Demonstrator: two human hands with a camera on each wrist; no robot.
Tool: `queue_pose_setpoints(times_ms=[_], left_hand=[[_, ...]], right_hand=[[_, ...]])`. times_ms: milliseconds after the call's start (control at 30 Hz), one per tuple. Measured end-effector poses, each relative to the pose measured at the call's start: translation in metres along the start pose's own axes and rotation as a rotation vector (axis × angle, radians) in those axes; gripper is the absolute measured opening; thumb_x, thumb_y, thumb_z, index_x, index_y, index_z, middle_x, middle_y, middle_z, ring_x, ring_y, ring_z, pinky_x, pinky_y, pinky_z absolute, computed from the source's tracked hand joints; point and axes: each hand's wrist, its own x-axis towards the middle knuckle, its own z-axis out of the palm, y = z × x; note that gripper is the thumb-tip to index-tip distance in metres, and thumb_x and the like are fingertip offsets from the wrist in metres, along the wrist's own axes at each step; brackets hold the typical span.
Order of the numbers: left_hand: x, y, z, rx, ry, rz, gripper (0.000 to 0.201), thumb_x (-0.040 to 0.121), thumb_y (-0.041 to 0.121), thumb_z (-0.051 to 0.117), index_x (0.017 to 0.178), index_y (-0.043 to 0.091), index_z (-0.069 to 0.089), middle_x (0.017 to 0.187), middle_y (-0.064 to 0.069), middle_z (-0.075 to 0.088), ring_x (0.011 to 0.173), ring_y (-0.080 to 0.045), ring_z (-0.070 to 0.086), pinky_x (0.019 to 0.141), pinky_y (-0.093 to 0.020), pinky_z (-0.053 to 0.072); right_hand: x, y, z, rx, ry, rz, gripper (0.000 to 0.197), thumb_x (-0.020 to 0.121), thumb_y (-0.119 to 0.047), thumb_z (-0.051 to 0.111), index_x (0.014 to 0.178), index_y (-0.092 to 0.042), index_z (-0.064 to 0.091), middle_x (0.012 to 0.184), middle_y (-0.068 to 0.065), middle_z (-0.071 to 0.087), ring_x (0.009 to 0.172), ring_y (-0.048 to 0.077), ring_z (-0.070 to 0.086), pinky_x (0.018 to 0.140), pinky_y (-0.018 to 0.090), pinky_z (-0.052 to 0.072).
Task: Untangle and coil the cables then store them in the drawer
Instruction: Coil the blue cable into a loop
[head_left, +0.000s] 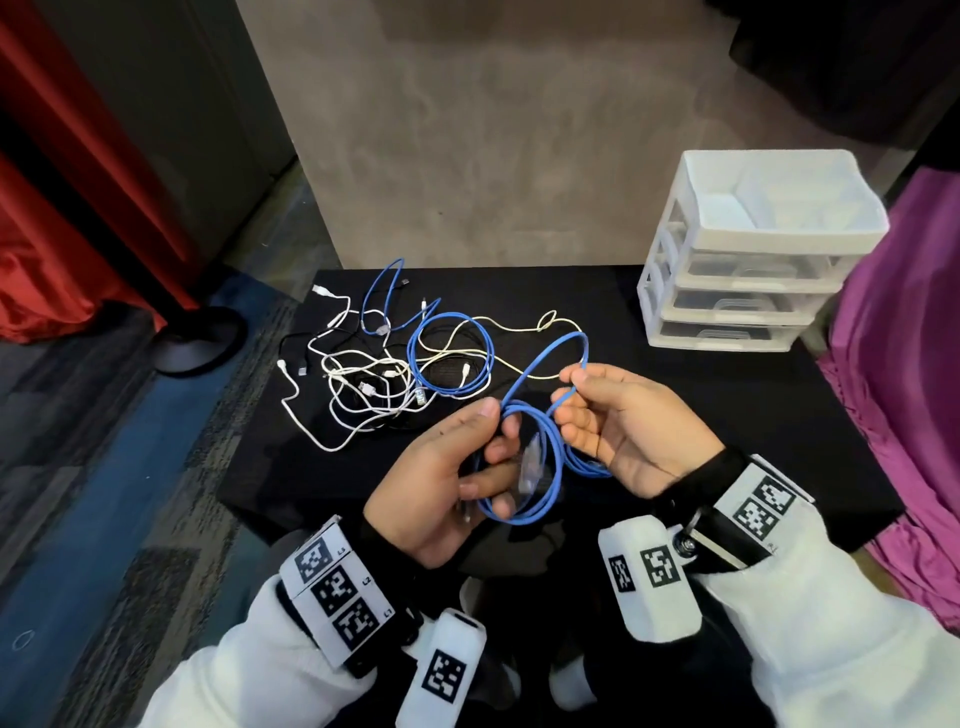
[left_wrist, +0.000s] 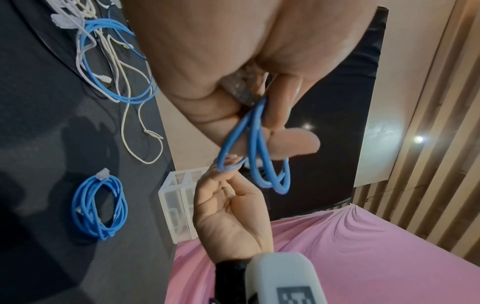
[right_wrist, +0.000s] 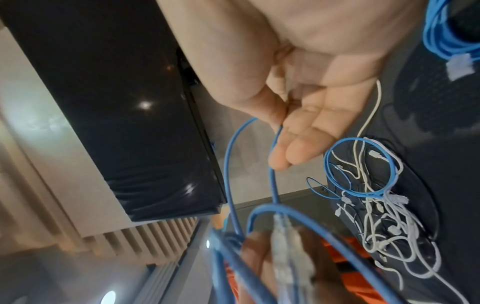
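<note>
My left hand (head_left: 496, 439) grips a partly coiled blue network cable (head_left: 540, 483) by its loops, and the clear plug (head_left: 530, 467) lies against the fingers. My right hand (head_left: 569, 387) pinches a free loop of the same cable between thumb and fingertips, just right of the left hand. The left wrist view has the loops (left_wrist: 259, 148) hanging from my left hand (left_wrist: 272, 115), with my right hand (left_wrist: 230, 165) pinching one strand. In the right wrist view the strand (right_wrist: 272, 185) runs from my right hand (right_wrist: 279, 131) down to the plug (right_wrist: 285, 251).
A tangle of white, black and blue cables (head_left: 389, 364) lies on the black table (head_left: 727, 415) beyond my hands. A finished blue coil (left_wrist: 100, 207) rests on the table. A white three-drawer unit (head_left: 753, 249) stands at the back right, beside pink cloth (head_left: 909, 364).
</note>
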Motion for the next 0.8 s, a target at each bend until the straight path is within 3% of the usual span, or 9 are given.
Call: queue_pose_setpoints(times_ms=[200,333,433,500,533,600,667,700,800], left_hand=[[0.003,-0.001,0.003,-0.055,-0.048,-0.025,0.025,0.1,0.03,0.046,0.085,0.012,0.056,0.068,0.003,0.035,0.039,-0.002,0.024,0.041,-0.02,0.04],[0.014,-0.011,-0.003,0.012,0.062,0.089,0.029,0.107,0.028,0.04,0.088,0.01,0.054,0.07,0.002,0.035,0.041,-0.003,0.025,0.042,-0.019,0.038],[0.023,-0.019,-0.011,0.206,0.239,0.207,0.03,0.109,0.027,0.039,0.089,0.009,0.053,0.067,0.0,0.035,0.042,-0.005,0.025,0.042,-0.021,0.038],[0.026,-0.023,-0.014,0.358,0.318,0.271,0.03,0.109,0.026,0.039,0.087,0.01,0.054,0.061,0.002,0.039,0.042,-0.007,0.025,0.042,-0.024,0.035],[0.027,-0.025,-0.016,0.427,0.34,0.295,0.031,0.109,0.025,0.039,0.086,0.011,0.055,0.058,0.004,0.043,0.042,-0.007,0.026,0.042,-0.023,0.033],[0.029,-0.025,-0.019,0.539,0.362,0.338,0.032,0.11,0.023,0.039,0.085,0.011,0.055,0.055,0.007,0.051,0.041,-0.006,0.032,0.043,-0.024,0.035],[0.031,-0.024,-0.021,0.677,0.375,0.383,0.032,0.11,0.022,0.04,0.085,0.01,0.056,0.053,0.011,0.054,0.042,-0.003,0.04,0.047,-0.022,0.038],[0.03,-0.022,-0.02,0.741,0.373,0.4,0.031,0.109,0.022,0.041,0.085,0.01,0.057,0.051,0.012,0.054,0.043,-0.002,0.043,0.048,-0.02,0.039],[0.029,-0.016,-0.017,0.828,0.38,0.429,0.029,0.108,0.021,0.044,0.085,0.01,0.059,0.05,0.01,0.054,0.041,-0.001,0.047,0.043,-0.018,0.042]], right_hand=[[0.006,0.008,0.0,0.006,0.008,0.062,0.018,0.102,-0.008,0.058,0.116,0.001,0.065,0.072,0.009,0.072,0.056,0.011,0.068,0.055,0.024,0.06],[0.0,0.017,0.001,-0.141,-0.125,0.146,0.021,0.102,-0.012,0.059,0.114,0.003,0.068,0.083,0.013,0.071,0.065,0.016,0.066,0.062,0.026,0.059],[-0.009,0.018,0.004,-0.2,-0.201,0.15,0.031,0.104,-0.035,0.055,0.102,-0.008,0.07,0.076,0.007,0.071,0.069,0.018,0.068,0.062,0.031,0.06],[-0.014,0.019,0.007,-0.21,-0.274,0.162,0.044,0.096,-0.052,0.057,0.105,-0.012,0.072,0.088,0.007,0.071,0.085,0.025,0.07,0.075,0.042,0.06],[-0.017,0.021,0.007,-0.226,-0.296,0.158,0.046,0.093,-0.053,0.061,0.111,-0.013,0.072,0.094,0.005,0.072,0.093,0.027,0.071,0.082,0.047,0.058],[-0.02,0.028,0.007,-0.288,-0.343,0.122,0.035,0.09,-0.039,0.072,0.116,-0.017,0.07,0.097,0.001,0.073,0.101,0.028,0.07,0.085,0.048,0.055],[-0.022,0.036,0.012,-0.315,-0.366,0.115,0.01,0.093,-0.019,0.076,0.097,-0.028,0.073,0.093,0.002,0.073,0.091,0.027,0.069,0.074,0.04,0.056],[-0.02,0.041,0.011,-0.317,-0.352,0.124,0.02,0.096,-0.011,0.071,0.088,-0.029,0.072,0.091,0.004,0.073,0.081,0.026,0.069,0.067,0.034,0.056],[-0.019,0.044,0.012,-0.286,-0.319,0.123,0.016,0.099,0.002,0.061,0.107,-0.012,0.063,0.097,0.012,0.074,0.061,0.021,0.066,0.057,0.029,0.058]])
